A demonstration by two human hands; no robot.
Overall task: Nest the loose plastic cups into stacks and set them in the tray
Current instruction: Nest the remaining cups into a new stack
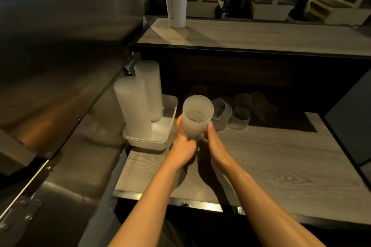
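While two tall stacks [138, 102] stand in the tray [160, 142], both hands' fingers [181, 126] curl around a frosted cup [197, 118]; loose cups [239, 118] remain at two o'clock.

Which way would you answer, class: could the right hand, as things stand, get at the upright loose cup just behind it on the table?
Probably not yet: the right hand and left hand both hold the cup stack. Otherwise the upright cup stands unobstructed.

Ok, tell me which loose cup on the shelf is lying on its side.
The loose cup just right of the held cup, its open mouth facing sideways; the cup beside it stands upside down.
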